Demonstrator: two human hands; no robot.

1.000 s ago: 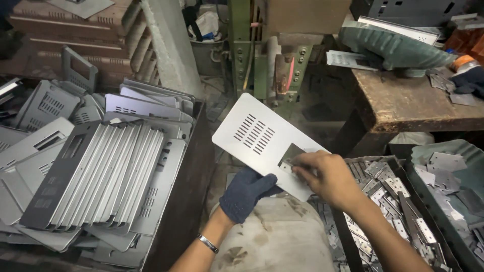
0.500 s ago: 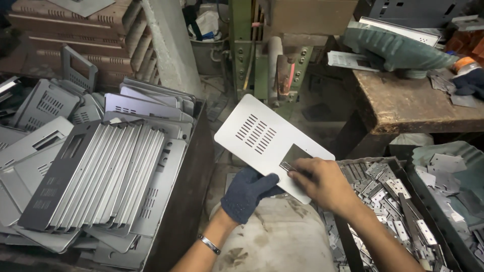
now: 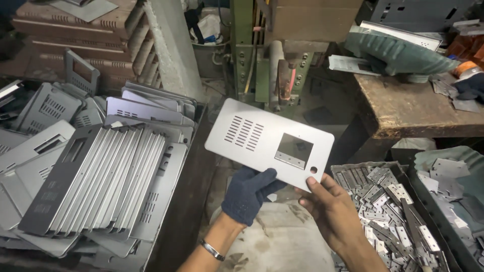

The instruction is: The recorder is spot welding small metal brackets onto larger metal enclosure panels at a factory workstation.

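Head-cam view, looking down at a cluttered metal workshop. Centre frame: a flat grey sheet-metal panel (image 3: 268, 143) w/ rounded corners, rows of vent slots at its 9 o'clock side, a square cut-out w/ a small hinge piece along its lower edge toward 3 o'clock, plus a small round hole near the lower corner. Both hands hold it in the air by its near edge: left hand (image 3: 248, 194), in a dark blue knit glove, is closed on the edge at approx. 6 o'clock; right hand (image 3: 330, 211), bare, pinches the corner at approx. 5 o'clock, thumb on top by the round hole. Panel looks thin, stiff and fairly light; bare metal is likely slick, and its cut edges may be sharp, so a grip along the plain rim, clear of slots and cut-out, seems safest. At 9 o'clock: a stack of similar panels (image 3: 96, 186). At 4 o'clock: a tray of small hinges (image 3: 388, 211). At 2 o'clock: a worn wooden table (image 3: 418, 108). At 12 o'clock: a green machine (image 3: 267, 65).
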